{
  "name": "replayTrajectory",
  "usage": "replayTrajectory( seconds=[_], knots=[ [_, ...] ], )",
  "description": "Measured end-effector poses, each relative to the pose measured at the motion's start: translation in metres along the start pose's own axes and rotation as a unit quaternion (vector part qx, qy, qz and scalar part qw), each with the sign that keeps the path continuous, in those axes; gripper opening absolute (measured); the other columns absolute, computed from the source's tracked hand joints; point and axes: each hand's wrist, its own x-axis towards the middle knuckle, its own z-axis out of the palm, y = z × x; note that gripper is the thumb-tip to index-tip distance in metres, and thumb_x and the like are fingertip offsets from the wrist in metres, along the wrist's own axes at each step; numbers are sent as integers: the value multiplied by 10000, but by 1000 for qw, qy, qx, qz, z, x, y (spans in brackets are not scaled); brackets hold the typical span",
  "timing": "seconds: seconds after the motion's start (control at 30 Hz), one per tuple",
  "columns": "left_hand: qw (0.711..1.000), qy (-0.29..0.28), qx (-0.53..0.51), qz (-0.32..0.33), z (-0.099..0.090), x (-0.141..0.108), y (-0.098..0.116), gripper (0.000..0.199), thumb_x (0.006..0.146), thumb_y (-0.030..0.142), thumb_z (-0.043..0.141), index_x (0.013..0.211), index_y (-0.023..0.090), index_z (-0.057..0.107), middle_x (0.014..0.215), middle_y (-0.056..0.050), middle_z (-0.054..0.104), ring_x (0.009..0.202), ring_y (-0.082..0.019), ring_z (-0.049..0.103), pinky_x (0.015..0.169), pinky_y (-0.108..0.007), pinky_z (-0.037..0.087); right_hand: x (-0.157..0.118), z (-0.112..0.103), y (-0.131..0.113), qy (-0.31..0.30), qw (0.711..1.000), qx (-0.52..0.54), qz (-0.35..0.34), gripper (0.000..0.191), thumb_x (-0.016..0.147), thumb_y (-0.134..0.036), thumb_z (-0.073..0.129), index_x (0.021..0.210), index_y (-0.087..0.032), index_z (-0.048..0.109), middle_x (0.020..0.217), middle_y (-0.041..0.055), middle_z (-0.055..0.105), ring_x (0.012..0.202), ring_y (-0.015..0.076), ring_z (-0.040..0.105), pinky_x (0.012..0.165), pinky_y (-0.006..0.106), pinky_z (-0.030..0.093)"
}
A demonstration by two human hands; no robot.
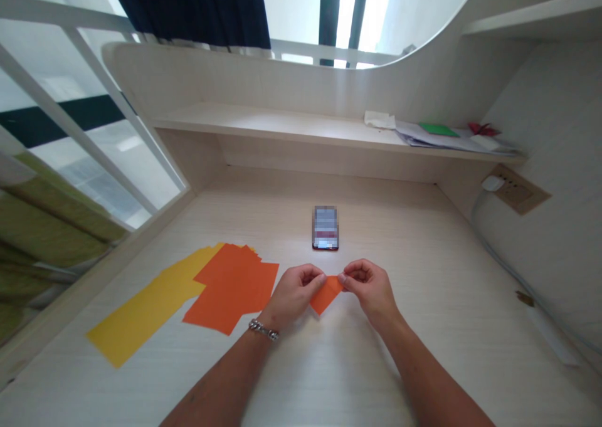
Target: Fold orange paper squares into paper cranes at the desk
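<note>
Left hand (295,294) and right hand (369,288) pinch folded orange paper (325,294) between them.

I'm working at a pale wood-grain desk (437,301)
Orange paper sheets (232,289) are lying across yellow paper sheets (141,311) at left, a phone (325,227) is lying flat mid-desk, and a shelf (263,123) above is carrying loose papers (451,140).

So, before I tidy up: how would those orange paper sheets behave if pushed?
The orange paper sheets look thin and light, so they'd probably slide and fan out; their edges splay. Lying flat on the smooth desk, they likely won't roll.
</note>
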Motion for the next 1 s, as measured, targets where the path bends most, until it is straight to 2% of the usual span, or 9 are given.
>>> replayTrajectory(
  seconds=[0.13, 0.33, 0.47, 0.57, 0.63, 0.77, 1.0],
  knots=[
    [1000, 24, 7, 2, 3, 0, -1, 247, 787, 364, 571, 722, 130, 616, 659, -10, 593, 615, -125, 528, 551, -218, 408, -2, 3, 1, 1, 1000, -13, 1, 252, 600, -296, 783, 721, -160, 608, 625, -1, 621, 573, 143, 596, 579, 297, 545],
    [1000, 6, -6, 2, 4, 0, 0, 241, 782, 354, 571, 756, 125, 640, 718, -35, 638, 656, -139, 559, 597, -235, 432, -1, 3, 3, 4, 1000, -18, -7, 250, 608, -301, 767, 755, -166, 616, 654, 6, 635, 593, 152, 602, 596, 301, 536],
    [997, -2, 71, 42, 2, -3, 4, 220, 803, 317, 537, 748, 135, 648, 720, -32, 641, 675, -144, 557, 621, -237, 427, -1, 0, 1, -61, 993, -96, 12, 180, 673, -290, 702, 782, -157, 650, 646, 13, 645, 590, 147, 590, 571, 269, 495],
    [990, -21, 124, 62, 1, -6, 7, 239, 816, 318, 516, 754, 139, 663, 726, -40, 654, 680, -151, 562, 626, -243, 423, -4, -1, 0, -106, 974, -200, -8, 137, 720, -291, 645, 698, -157, 669, 623, 13, 641, 564, 132, 557, 526, 234, 437],
    [987, -29, 140, 66, 1, -7, 8, 248, 816, 318, 511, 753, 139, 671, 725, -46, 662, 676, -154, 564, 624, -246, 420, -5, -2, -1, -115, 965, -234, -18, 149, 732, -289, 625, 664, -163, 666, 605, 6, 631, 554, 126, 540, 506, 220, 408],
    [987, -26, 144, 60, -2, -6, 9, 219, 798, 294, 525, 739, 144, 674, 719, -39, 668, 665, -150, 563, 624, -241, 422, -5, -4, -3, -137, 960, -245, -13, 147, 748, -275, 600, 674, -165, 664, 593, 2, 620, 548, 122, 526, 498, 211, 392],
    [991, -13, 130, 39, -13, -4, 6, 208, 778, 296, 537, 719, 152, 676, 703, -32, 666, 664, -151, 567, 607, -233, 421, 2, -25, -9, -191, 959, -203, 55, 159, 752, -286, 602, 687, -150, 653, 575, 6, 609, 529, 118, 534, 512, 218, 416]
  ],
)
